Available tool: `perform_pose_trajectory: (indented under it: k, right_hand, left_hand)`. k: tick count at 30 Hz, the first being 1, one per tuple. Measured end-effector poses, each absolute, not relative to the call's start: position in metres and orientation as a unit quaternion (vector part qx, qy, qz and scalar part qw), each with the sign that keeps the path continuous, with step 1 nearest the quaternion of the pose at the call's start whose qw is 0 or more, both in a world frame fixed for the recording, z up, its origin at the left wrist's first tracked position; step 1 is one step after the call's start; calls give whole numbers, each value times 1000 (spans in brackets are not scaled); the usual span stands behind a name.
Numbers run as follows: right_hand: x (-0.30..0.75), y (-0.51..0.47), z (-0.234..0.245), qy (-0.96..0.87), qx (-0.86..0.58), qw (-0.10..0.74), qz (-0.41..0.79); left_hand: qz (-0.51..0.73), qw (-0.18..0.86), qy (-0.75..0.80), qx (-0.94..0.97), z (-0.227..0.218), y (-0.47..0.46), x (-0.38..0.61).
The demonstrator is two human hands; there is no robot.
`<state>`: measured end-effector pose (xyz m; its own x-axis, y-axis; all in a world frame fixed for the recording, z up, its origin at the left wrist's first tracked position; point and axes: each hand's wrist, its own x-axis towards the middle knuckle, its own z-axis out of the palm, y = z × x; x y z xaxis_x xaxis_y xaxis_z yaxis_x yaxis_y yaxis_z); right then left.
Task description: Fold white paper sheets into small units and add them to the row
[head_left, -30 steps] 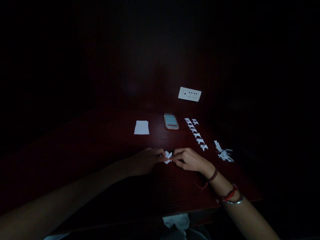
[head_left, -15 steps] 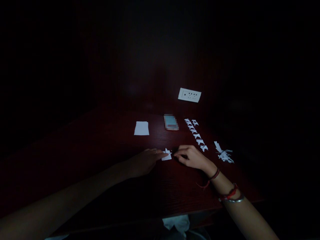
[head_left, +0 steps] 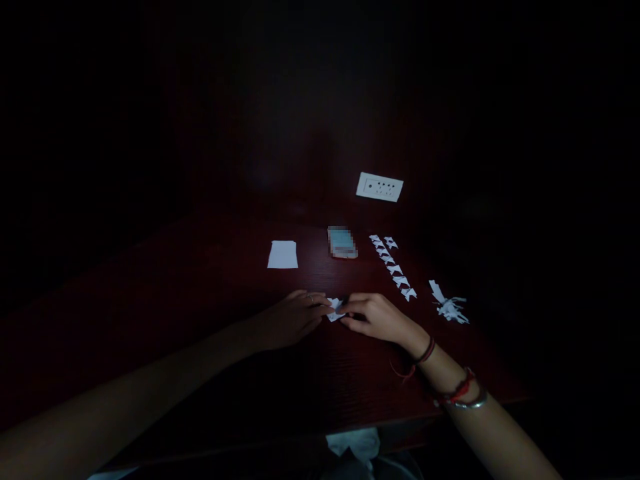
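A small white folded piece of paper (head_left: 334, 311) lies on the dark red table, between my two hands. My left hand (head_left: 295, 319) reaches in from the left, its fingertips pressing on the paper's left side; a ring shows on one finger. From the right, my right hand (head_left: 383, 317) pinches at the paper's right edge with thumb and fingers. The fingertips of both hands hide part of the paper, and its exact folds are too dim to make out.
Farther back lie a white sheet of paper (head_left: 283, 255) and a pixelated phone-like object (head_left: 343, 242). On the right are a row of small folded paper pieces (head_left: 391, 265) and a heap of paper strips (head_left: 451, 310). A socket panel (head_left: 379, 187) is on the wall.
My right hand has moved left onto the paper, which it was apart from before. The left fingers have spread a little over the paper, and its upright flap now looks lower.
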<state>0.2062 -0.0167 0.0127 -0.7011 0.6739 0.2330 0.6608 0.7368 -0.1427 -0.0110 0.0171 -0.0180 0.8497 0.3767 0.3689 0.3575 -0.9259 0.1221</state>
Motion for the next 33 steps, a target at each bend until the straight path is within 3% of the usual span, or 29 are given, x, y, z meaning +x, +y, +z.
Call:
perform_pose_trajectory:
  k: [18, 33]
  right_hand:
    - [199, -19, 11, -905, -399, 144, 21]
    - [200, -4, -4, -838, -463, 237, 164]
  left_hand:
    - [167, -52, 203, 963, -8, 3, -5]
    - [146, -56, 192, 969, -9, 6, -7]
